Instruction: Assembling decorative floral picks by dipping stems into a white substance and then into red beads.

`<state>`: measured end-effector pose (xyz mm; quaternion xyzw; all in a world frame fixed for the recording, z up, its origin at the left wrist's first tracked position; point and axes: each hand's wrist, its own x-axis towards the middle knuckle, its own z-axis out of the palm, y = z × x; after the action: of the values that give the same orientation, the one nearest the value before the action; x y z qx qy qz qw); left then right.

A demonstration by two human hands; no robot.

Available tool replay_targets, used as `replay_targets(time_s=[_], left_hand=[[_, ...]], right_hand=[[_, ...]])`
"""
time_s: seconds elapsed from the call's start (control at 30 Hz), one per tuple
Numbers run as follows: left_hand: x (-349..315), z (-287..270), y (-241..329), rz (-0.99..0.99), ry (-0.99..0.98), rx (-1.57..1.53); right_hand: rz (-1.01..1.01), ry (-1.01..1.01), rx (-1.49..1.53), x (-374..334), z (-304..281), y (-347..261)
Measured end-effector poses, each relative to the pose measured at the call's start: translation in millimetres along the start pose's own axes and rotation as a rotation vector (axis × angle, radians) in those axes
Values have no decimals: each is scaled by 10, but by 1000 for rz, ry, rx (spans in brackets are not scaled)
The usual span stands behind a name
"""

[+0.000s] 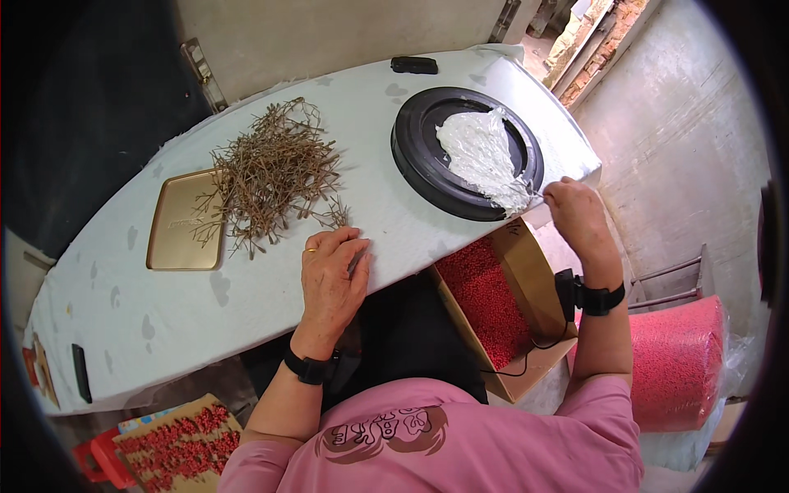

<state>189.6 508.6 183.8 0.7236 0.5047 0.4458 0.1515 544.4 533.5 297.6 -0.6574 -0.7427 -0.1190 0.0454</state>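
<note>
A black round tray (411, 152) with a raised rim holds a mass of white paste (477, 152) that spreads to its right edge. My right hand (578, 215) is closed there, pinching a thin twig (534, 194) whose far end meets the paste. My left hand (333, 275) rests at the table's near edge, fingers curled and thumb drawn in. A narrow dark thing shows between its thumb and fingers, too covered to make out. Just beyond those fingertips lie the outer sprigs of a tangled pile of brown branched twigs (275, 172).
Partly under the twigs lies a gold rectangular tray (177, 222). Below the table edge stands a cardboard box (538, 267) of small red beads (485, 287). A clear bag of red beads (670, 361) is at right. Red-berried sprigs (185, 444) lie on cardboard at lower left.
</note>
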Motion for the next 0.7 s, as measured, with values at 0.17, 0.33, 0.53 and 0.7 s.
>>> replay_targets(time_s=[0.17, 0.33, 0.53, 0.7], left_hand=[[-19, -19, -10, -6, 0, -2], [0, -29, 23, 0, 5, -10], [0, -29, 5, -8, 18, -5], [3, -22, -3, 2, 21, -7]], right_hand=[[30, 144, 80, 120, -130, -13], [29, 461, 113, 598, 31, -114], [-61, 419, -1, 1038, 481, -92], [-61, 215, -35, 932, 600, -30]])
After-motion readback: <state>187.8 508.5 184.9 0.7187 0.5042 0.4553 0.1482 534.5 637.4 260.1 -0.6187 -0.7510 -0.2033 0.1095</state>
